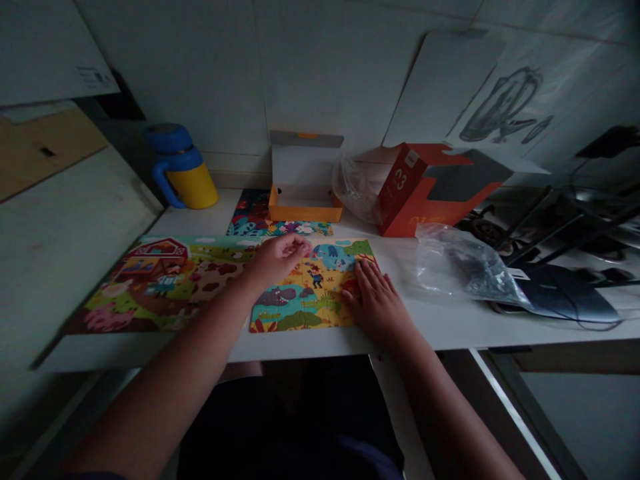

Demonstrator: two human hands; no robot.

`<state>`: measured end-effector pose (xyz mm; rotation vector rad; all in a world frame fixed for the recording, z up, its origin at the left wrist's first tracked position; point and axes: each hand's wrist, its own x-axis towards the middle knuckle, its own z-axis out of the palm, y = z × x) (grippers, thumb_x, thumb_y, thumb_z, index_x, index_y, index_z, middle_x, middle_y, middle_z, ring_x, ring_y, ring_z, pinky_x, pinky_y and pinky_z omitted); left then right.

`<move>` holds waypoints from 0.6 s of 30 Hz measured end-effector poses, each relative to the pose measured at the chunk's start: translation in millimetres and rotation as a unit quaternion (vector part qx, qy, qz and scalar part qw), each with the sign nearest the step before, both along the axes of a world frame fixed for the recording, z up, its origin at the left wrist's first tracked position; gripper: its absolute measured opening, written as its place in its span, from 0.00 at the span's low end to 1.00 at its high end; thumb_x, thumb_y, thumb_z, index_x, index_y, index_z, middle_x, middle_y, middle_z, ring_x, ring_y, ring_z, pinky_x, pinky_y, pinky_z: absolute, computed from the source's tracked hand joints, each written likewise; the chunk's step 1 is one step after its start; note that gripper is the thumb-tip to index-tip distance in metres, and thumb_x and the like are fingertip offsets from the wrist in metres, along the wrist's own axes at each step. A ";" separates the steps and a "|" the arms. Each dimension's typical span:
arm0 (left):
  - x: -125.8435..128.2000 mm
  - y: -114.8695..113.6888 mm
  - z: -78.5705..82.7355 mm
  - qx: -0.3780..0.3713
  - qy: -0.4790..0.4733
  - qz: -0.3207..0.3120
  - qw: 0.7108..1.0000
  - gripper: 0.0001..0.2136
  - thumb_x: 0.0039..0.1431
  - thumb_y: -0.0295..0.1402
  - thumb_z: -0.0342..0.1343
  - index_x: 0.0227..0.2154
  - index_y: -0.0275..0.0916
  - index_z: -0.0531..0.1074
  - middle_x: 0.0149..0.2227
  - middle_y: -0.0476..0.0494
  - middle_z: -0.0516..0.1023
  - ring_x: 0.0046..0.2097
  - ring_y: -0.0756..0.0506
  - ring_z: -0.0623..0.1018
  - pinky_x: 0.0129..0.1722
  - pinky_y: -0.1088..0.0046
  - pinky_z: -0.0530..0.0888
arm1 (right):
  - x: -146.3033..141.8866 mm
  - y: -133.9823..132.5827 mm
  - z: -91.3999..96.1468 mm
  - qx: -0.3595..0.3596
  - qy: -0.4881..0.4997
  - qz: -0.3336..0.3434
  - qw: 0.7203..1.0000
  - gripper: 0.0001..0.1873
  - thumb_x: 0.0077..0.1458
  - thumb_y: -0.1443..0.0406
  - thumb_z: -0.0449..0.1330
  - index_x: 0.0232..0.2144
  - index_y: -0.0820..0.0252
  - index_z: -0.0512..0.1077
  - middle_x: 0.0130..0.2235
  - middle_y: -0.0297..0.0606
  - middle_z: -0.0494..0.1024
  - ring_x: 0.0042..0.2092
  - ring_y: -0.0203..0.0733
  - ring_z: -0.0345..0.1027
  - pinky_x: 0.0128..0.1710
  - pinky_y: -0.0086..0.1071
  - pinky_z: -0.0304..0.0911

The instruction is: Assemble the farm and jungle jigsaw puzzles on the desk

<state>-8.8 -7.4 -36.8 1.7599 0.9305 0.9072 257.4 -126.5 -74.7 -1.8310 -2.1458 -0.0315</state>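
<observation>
Two colourful jigsaw pictures lie side by side on a white table. The farm puzzle with a red barn is on the left. The animal puzzle with an elephant and a hippo is on the right. My left hand is curled over the top edge of the animal puzzle, fingers pinched together; what they hold is hidden. My right hand lies flat with fingers stretched on that puzzle's right edge. A third puzzle, darker, lies behind them.
An open orange box sits on the third puzzle. A red carton lies tipped at the right, with plastic bags beside it. A blue and yellow jug stands back left. Cables and a dark stand crowd the right.
</observation>
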 end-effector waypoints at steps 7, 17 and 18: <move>24.6 -25.6 -16.2 0.217 0.388 -0.053 0.894 0.32 0.74 0.48 0.49 0.73 0.35 0.60 0.79 0.30 0.49 0.80 0.33 0.49 0.77 0.47 0.45 | -0.4 3.1 -4.7 0.012 -0.033 -0.007 0.999 0.40 0.74 0.49 0.50 0.77 0.65 0.54 0.77 0.54 0.53 0.77 0.59 0.48 0.73 0.59 0.50; 49.2 -58.8 -14.5 0.232 0.465 -0.023 0.854 0.39 0.75 0.58 0.38 0.77 0.35 0.51 0.79 0.28 0.45 0.80 0.30 0.45 0.77 0.42 0.42 | -1.4 3.7 -9.6 0.040 -0.049 -0.007 0.998 0.39 0.73 0.50 0.50 0.76 0.66 0.54 0.76 0.56 0.55 0.77 0.58 0.50 0.73 0.59 0.50; 50.2 -62.7 -16.0 0.233 0.465 -0.016 0.854 0.39 0.74 0.58 0.38 0.77 0.36 0.51 0.79 0.29 0.46 0.80 0.30 0.46 0.77 0.42 0.43 | -1.2 3.9 -10.3 0.042 -0.049 -0.007 0.998 0.39 0.73 0.51 0.50 0.76 0.65 0.54 0.76 0.56 0.55 0.77 0.58 0.50 0.73 0.59 0.51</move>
